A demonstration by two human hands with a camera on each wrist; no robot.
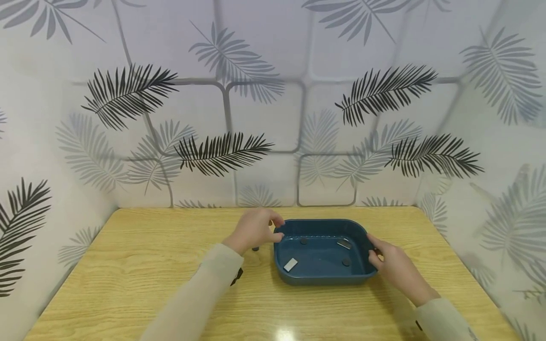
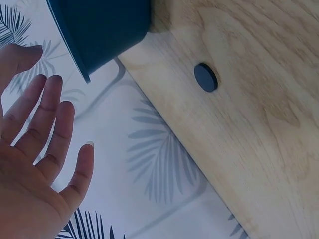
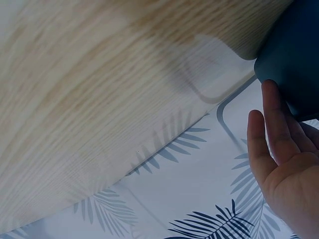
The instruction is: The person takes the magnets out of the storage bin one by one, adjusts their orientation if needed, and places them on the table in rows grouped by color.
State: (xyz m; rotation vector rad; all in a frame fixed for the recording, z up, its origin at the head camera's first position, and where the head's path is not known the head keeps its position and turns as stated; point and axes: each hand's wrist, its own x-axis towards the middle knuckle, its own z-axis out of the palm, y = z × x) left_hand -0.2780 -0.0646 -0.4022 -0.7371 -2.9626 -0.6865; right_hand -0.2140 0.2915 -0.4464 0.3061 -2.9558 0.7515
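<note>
A dark blue rounded tray (image 1: 324,279) sits on the wooden table. Inside lie a small white block (image 1: 290,264), a flat silvery-dark rectangle (image 1: 344,244) and two dark discs, one near the back (image 1: 303,241) and the other at front right (image 1: 346,262). My right hand (image 1: 398,270) grips the tray's right end, its fingers against the outer wall (image 3: 294,64). At the left end, my left hand (image 1: 254,228) has its thumb and fingers spread around the rim; the left wrist view shows them apart from the tray.
A black disc (image 2: 206,77) lies on the table, left of the tray. Another small dark spot shows by the left hand's fingers. Behind the table (image 1: 141,265) stands a wall covering (image 1: 264,180) with leaf prints, which also runs along both sides.
</note>
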